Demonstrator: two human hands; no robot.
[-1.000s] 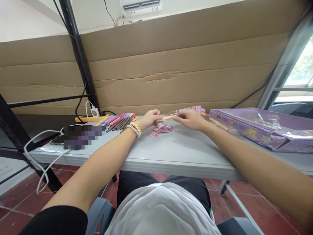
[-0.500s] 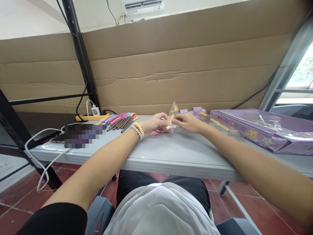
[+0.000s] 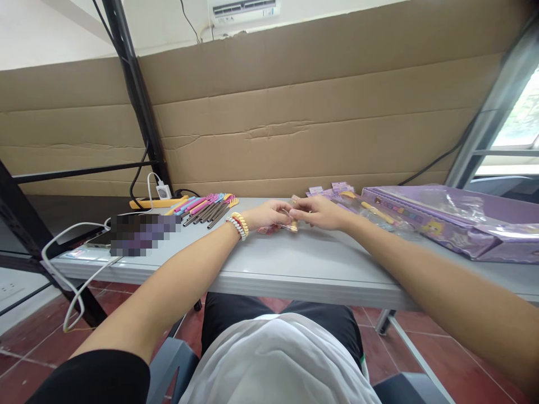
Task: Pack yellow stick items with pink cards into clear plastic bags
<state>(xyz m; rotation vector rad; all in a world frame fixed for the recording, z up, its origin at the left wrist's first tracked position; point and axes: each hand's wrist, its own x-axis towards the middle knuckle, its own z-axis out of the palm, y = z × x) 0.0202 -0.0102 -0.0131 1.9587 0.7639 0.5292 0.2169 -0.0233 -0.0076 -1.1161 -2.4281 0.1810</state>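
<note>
Both hands meet above the table, fingers closed on a small clear plastic wrapper [image 3: 293, 225] with a yellowish piece inside. My left hand [image 3: 272, 215] pinches it from the left, and my right hand [image 3: 319, 213] grips it from the right with thumb and fingertips. The fingers cover most of the wrapper, so the exact kind of the piece cannot be made out. A pinkish printed packet [image 3: 266, 230] lies partly hidden beneath my left hand. Left of my left hand lie several colourful sticks with claw-like ends [image 3: 206, 207], some with dark shafts.
A purple printed box [image 3: 455, 224] with clear film on it stands at the right. Beside it lies a bagged yellow stick [image 3: 377, 213], with purple header cards [image 3: 332, 188] behind. A pixelated device [image 3: 141, 233] and white cable [image 3: 80, 286] are at left. Cardboard [image 3: 295, 134] walls the back.
The wrapper, upright between the hands before, is now lower and mostly covered by the fingers. My right hand has moved slightly left, closer to my left hand.
</note>
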